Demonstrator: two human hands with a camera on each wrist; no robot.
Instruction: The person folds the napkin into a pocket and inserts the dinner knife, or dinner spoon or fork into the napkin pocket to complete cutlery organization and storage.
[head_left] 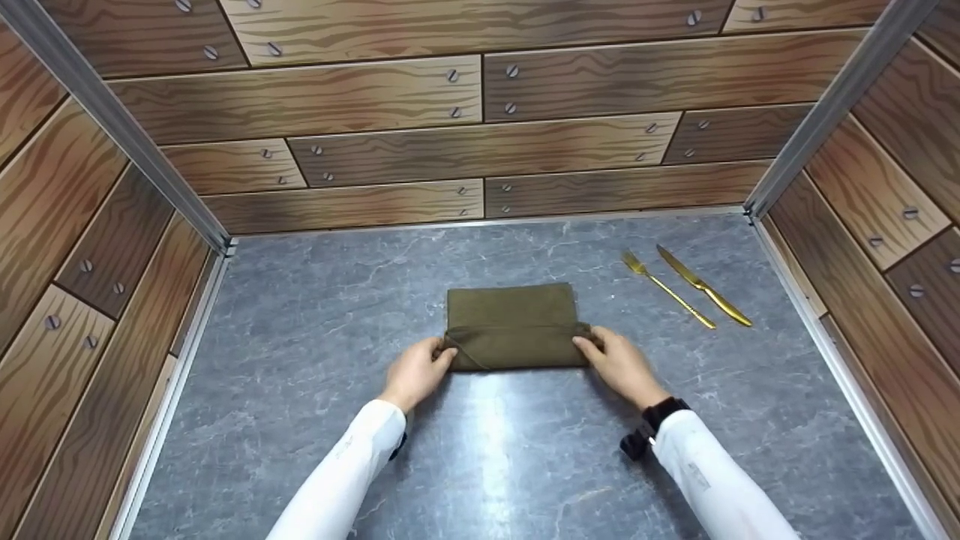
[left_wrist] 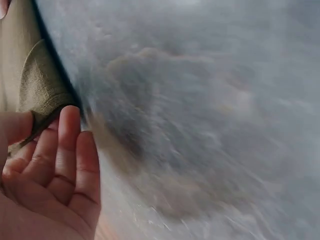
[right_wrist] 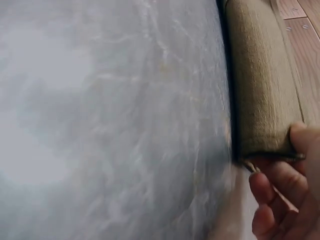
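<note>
An olive-green cloth [head_left: 517, 307], folded into a rectangle, lies on the grey marbled surface in the head view. Its near part is turned over into a flap along the front. My left hand [head_left: 418, 369] pinches the left end of this flap between thumb and fingers; the left wrist view shows the thumb on top of the cloth [left_wrist: 45, 85] and fingers beneath. At the opposite end, my right hand [head_left: 624, 367] pinches the flap's right edge. In the right wrist view the cloth [right_wrist: 260, 75] looks rounded at the fold, with fingertips under its end.
A gold fork [head_left: 671, 292] and a gold knife [head_left: 705, 286] lie side by side to the right, beyond my right hand. Wood-patterned walls [head_left: 480, 150] close off the back and both sides of the grey surface [head_left: 300, 420], with metal strips along the corners.
</note>
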